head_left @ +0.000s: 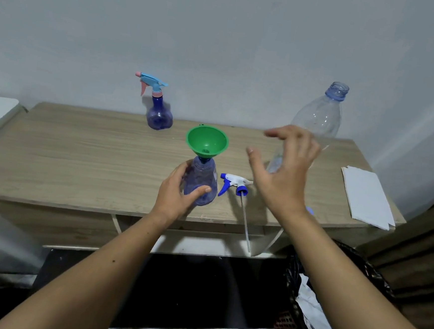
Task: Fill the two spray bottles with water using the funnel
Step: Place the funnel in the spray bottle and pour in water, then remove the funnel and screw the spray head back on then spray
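Note:
A purple spray bottle stands near the table's front edge with a green funnel set in its neck. My left hand grips its body, thumb across the front. Its white and blue spray head lies on the table just to the right, its dip tube reaching over the edge. My right hand hovers open in front of a large clear water bottle, which stands uncapped behind it; I cannot tell whether they touch. A second purple spray bottle with a blue and pink head stands at the back.
The wooden table stands against a pale wall. A folded white paper lies at its right end. A small blue cap shows behind my right wrist. A dark mesh bin with a black liner stands below on the right.

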Demonstrator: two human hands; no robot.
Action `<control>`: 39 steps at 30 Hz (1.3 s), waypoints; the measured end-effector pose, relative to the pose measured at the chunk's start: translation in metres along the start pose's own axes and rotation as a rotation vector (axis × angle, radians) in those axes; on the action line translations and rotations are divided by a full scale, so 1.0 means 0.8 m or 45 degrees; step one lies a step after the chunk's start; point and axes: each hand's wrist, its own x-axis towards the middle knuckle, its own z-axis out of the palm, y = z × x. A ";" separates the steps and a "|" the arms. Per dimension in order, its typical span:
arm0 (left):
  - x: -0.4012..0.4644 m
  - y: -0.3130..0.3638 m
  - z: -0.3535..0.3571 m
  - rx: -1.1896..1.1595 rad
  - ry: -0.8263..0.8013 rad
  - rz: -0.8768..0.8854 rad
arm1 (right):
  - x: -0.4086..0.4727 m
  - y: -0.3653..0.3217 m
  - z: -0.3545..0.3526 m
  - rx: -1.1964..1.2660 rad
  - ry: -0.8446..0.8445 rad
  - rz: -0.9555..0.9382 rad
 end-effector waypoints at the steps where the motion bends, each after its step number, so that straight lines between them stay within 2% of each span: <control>1: 0.000 0.000 0.000 -0.011 0.007 0.000 | -0.001 -0.004 0.008 0.059 -0.112 -0.040; 5: -0.003 0.002 0.001 -0.063 0.014 0.011 | -0.005 -0.012 0.034 0.196 -0.447 -0.173; 9: -0.002 0.001 0.003 -0.077 0.025 -0.006 | -0.002 -0.012 0.048 0.170 -0.515 -0.254; 13: -0.002 0.001 0.004 -0.070 0.040 -0.003 | 0.005 -0.013 0.051 0.117 -0.502 -0.280; 25: 0.001 -0.007 0.007 -0.065 0.037 0.007 | 0.013 -0.013 0.048 0.215 -0.420 -0.209; 39: 0.007 -0.014 -0.003 -0.012 -0.017 0.068 | 0.021 0.010 0.055 0.334 -0.287 0.113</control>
